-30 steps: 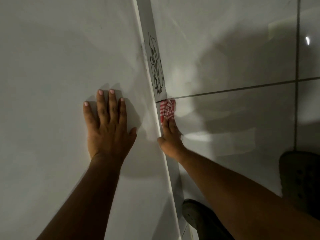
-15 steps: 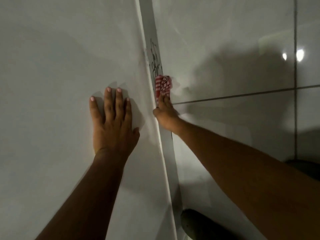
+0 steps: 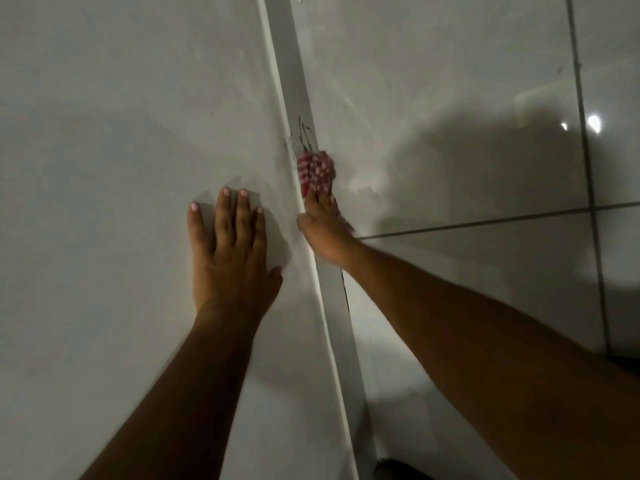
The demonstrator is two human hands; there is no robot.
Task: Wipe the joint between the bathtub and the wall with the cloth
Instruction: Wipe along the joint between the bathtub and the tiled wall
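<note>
A red-and-white checked cloth point(image 3: 316, 172) is pressed onto the narrow joint strip point(image 3: 294, 81) between the white surface at left and the tiled surface point(image 3: 450, 98) at right, just near of some dark scribbles point(image 3: 304, 135). It is held under the fingers of the right hand point(image 3: 323, 225), whose grip is closed over it. The left hand point(image 3: 232, 254) is laid flat and fully open on the white surface point(image 3: 121, 133), nothing held.

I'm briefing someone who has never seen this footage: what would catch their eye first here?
The red-and-white checked cloth stands out, the only colour in a grey scene, pressed by the right hand onto the pale strip running up the middle. Just above the cloth, dark scribbled marks show on that strip. The left hand lies flat, fingers spread, on the smooth surface to the left.
</note>
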